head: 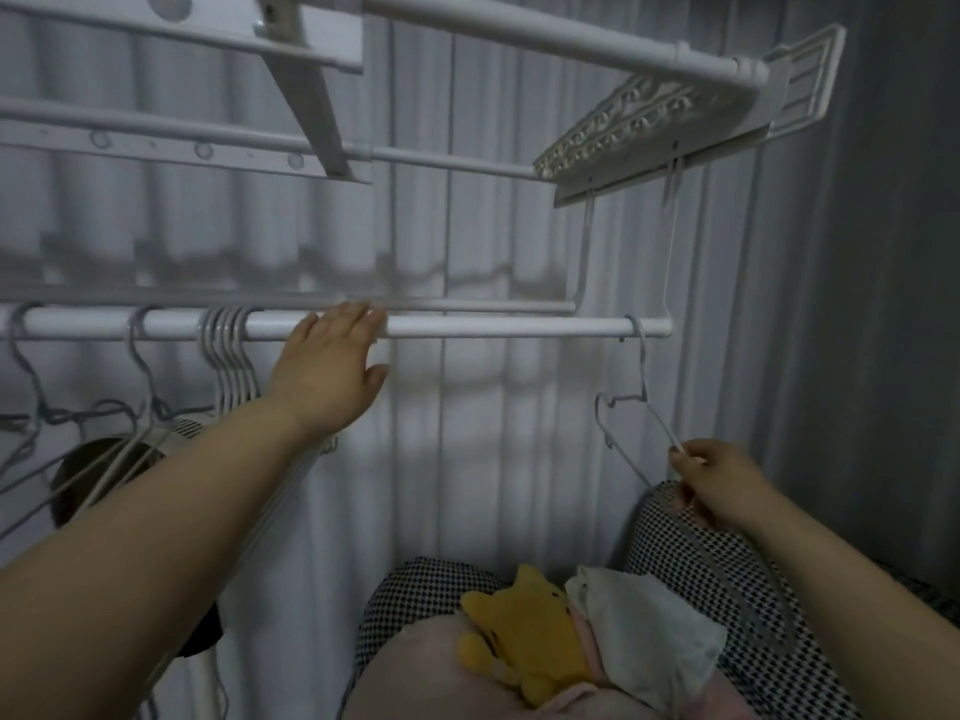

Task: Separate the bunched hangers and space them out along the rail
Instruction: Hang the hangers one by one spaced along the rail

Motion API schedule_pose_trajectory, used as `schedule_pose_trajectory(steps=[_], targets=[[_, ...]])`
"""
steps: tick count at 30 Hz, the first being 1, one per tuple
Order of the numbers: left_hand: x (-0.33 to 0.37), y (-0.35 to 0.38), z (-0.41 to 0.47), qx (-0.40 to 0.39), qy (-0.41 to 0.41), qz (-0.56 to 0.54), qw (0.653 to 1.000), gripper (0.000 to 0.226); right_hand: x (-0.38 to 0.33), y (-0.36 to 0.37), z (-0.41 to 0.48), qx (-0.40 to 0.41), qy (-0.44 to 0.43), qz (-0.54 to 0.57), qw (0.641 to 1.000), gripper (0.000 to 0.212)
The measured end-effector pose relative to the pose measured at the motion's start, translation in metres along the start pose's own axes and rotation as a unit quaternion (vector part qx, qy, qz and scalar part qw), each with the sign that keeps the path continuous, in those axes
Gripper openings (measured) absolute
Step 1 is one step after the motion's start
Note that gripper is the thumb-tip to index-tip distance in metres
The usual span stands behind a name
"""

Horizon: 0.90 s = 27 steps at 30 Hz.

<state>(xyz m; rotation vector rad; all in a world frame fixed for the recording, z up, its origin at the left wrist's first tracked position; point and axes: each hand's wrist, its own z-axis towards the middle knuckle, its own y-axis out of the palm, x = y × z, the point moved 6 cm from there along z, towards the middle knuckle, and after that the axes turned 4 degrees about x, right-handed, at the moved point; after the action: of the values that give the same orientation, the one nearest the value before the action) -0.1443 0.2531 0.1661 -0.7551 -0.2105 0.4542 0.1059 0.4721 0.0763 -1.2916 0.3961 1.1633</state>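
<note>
A white rail (493,326) runs across the middle of the view. Several white hangers (228,350) hang bunched together left of centre. Two bluish hangers, one (23,366) at the far left and one (143,366) beside it, hang spaced apart. One white hanger (636,397) hangs alone near the rail's right end. My right hand (717,485) pinches that hanger's lower arm. My left hand (332,366) reaches up with straight fingers, its fingertips on the rail just right of the bunch.
A white drying rack (649,122) with bars and a clip panel hangs overhead. Grey curtains fill the background. Below lie a black-and-white patterned cushion (727,574), a yellow plush toy (524,631) and a white cloth (644,631).
</note>
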Motion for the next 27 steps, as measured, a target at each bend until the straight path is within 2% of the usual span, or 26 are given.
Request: schedule_pose_trajectory(steps=[2,3,5,6,8,10,13,17,19,22,27], targets=[[-0.009,-0.009,-0.004,0.016,0.005,-0.017,1.000,0.055,-0.001,-0.001,-0.002,0.000,0.007,-0.038,0.999,0.035],[-0.015,-0.016,-0.007,0.033,0.008,-0.019,0.999,0.053,-0.005,-0.004,-0.003,0.015,-0.003,-0.096,0.995,0.044],[-0.031,-0.028,-0.015,0.063,0.011,-0.004,0.998,0.054,-0.029,-0.007,-0.014,0.087,-0.077,-0.218,0.969,0.051],[-0.039,-0.033,-0.019,0.073,0.009,0.007,0.997,0.053,-0.047,-0.005,-0.024,0.124,-0.123,-0.227,0.958,0.050],[-0.056,-0.045,-0.027,0.089,-0.006,0.027,0.996,0.049,-0.080,0.009,-0.044,0.140,-0.189,-0.177,0.956,0.045],[-0.075,-0.056,-0.035,0.088,-0.034,0.035,0.995,0.047,-0.106,0.034,-0.062,0.116,-0.234,-0.124,0.957,0.040],[-0.100,-0.065,-0.045,0.074,-0.043,0.027,0.996,0.055,-0.131,0.092,-0.089,0.021,-0.263,-0.032,0.964,0.032],[-0.132,-0.072,-0.051,0.038,-0.057,0.035,0.997,0.044,-0.147,0.178,-0.123,-0.142,-0.202,0.082,0.966,0.027],[-0.146,-0.072,-0.054,0.010,-0.049,0.037,0.998,0.049,-0.156,0.212,-0.138,-0.208,-0.161,0.102,0.959,0.031],[-0.155,-0.071,-0.057,-0.026,-0.029,0.022,0.999,0.051,-0.174,0.246,-0.158,-0.295,-0.069,0.179,0.936,0.029],[-0.154,-0.074,-0.051,-0.019,-0.002,0.016,1.000,0.048,-0.207,0.285,-0.186,-0.371,0.037,0.291,0.881,0.016]])
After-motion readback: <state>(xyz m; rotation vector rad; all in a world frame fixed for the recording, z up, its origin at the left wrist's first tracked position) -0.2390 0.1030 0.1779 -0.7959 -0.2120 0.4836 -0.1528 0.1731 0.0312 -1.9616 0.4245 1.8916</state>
